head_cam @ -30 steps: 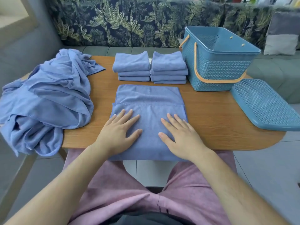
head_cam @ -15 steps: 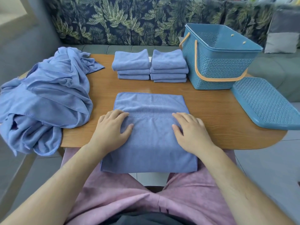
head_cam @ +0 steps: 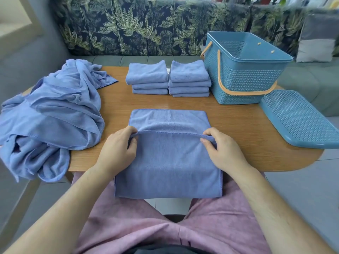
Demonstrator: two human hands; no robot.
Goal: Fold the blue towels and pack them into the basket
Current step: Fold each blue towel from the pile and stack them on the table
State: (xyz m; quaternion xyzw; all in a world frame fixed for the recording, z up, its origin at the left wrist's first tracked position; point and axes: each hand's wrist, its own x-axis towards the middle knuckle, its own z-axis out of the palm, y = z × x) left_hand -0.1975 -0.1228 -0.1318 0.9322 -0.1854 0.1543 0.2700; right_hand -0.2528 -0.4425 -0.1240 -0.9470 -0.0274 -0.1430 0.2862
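A: What rests on the wooden table point(head_cam: 238, 129)?

B: In descending size: a heap of unfolded towels point(head_cam: 55, 114) spilling over the left edge; the open basket point(head_cam: 244, 74) at far right; its lid point(head_cam: 300, 118) just beside it; the half-folded towel point(head_cam: 168, 162) at the near edge, hanging toward the lap; and 2 folded stacks, one of 3 point(head_cam: 148, 77) and one of 4 point(head_cam: 189, 77), left of the basket.

A: And the hands?

B: The left hand point(head_cam: 117, 151) and right hand point(head_cam: 222, 151) each pinch the upper layer's hem, one at each end. 0.5 s ago both lay flat on the cloth; now the hem is slightly raised.
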